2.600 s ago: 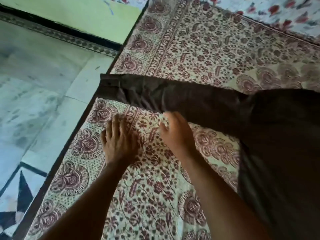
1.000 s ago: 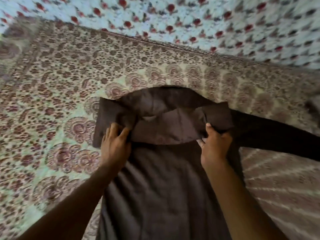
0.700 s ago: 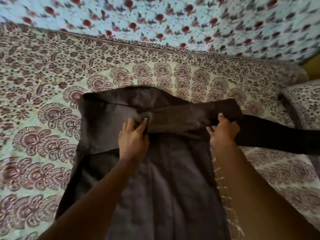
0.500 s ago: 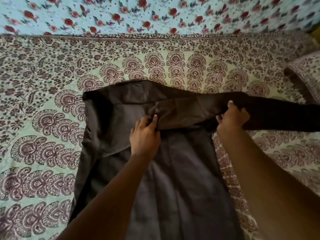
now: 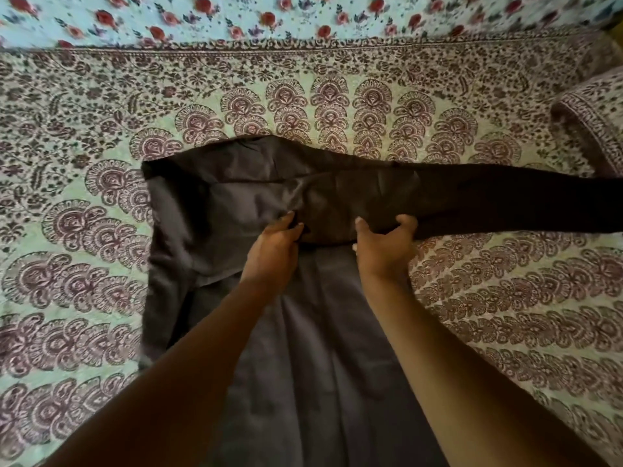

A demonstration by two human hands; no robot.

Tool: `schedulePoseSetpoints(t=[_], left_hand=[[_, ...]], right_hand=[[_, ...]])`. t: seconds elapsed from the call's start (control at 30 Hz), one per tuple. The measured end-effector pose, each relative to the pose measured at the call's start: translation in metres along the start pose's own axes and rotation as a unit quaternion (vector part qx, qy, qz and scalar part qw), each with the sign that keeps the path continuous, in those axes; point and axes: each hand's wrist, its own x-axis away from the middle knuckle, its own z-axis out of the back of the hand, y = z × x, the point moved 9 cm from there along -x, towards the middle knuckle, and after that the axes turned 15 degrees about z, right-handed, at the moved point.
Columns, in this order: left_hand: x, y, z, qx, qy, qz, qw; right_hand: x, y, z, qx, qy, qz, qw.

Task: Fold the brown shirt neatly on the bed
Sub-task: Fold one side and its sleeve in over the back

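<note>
One paisley bedspread, floral wall cloth.

There is only one view, from a camera on the person's head. It looks forward and steeply down on the bed, from close above, with both forearms entering from the lower edge of the frame.

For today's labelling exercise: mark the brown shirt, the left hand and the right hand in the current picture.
brown shirt [image 5: 320, 365]: head view, on its flat body panel.
left hand [image 5: 273, 254]: head view, back of the hand.
right hand [image 5: 384, 246]: head view, back of the hand.
</note>
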Motion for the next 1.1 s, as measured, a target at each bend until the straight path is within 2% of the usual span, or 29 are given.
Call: schedulePoseSetpoints(t=[0.13, 0.2, 0.3, 0.37, 0.5, 0.7, 0.77, 0.87, 1.0, 1.1], left_hand=[[0.004, 0.022, -0.011, -0.01, -0.068, -0.027, 0.997], [0.017, 0.015, -0.001, -0.038, -0.031, -0.004, 0.999], [0.049, -0.014, 0.025, -0.121, 0.058, 0.047, 0.99], [0.068, -0.042, 0.032, -0.141, 0.07, 0.081, 0.984], [0.102, -0.094, 0.047, -0.121, 0.083, 0.169, 0.975], [0.173, -0.143, 0.041, -0.105, 0.073, 0.243, 0.962], [0.182, -0.151, 0.032, -0.108, 0.059, 0.249, 0.961], [0.185, -0.149, 0.031, -0.098, 0.053, 0.236, 0.965], [0.177, -0.141, 0.037, -0.068, 0.028, 0.244, 0.967], [0.175, -0.128, 0.041, -0.046, 0.013, 0.217, 0.975]], right_hand=[[0.003, 0.012, -0.031, -0.051, -0.023, -0.088, 0.995], [-0.005, 0.01, -0.03, -0.056, -0.011, -0.088, 0.994], [-0.019, -0.003, -0.019, -0.04, 0.017, -0.04, 0.998], [-0.021, -0.008, -0.014, -0.038, 0.016, -0.028, 0.999], [0.005, -0.004, -0.007, -0.058, 0.017, -0.073, 0.996], [0.078, -0.009, -0.06, -0.08, -0.125, -0.035, 0.988], [0.085, -0.016, -0.077, -0.104, -0.144, -0.039, 0.983], [0.079, -0.021, -0.08, -0.135, -0.105, -0.039, 0.984], [0.07, -0.032, -0.068, -0.089, -0.059, 0.002, 0.994], [0.079, -0.04, -0.052, -0.08, -0.039, 0.012, 0.996]])
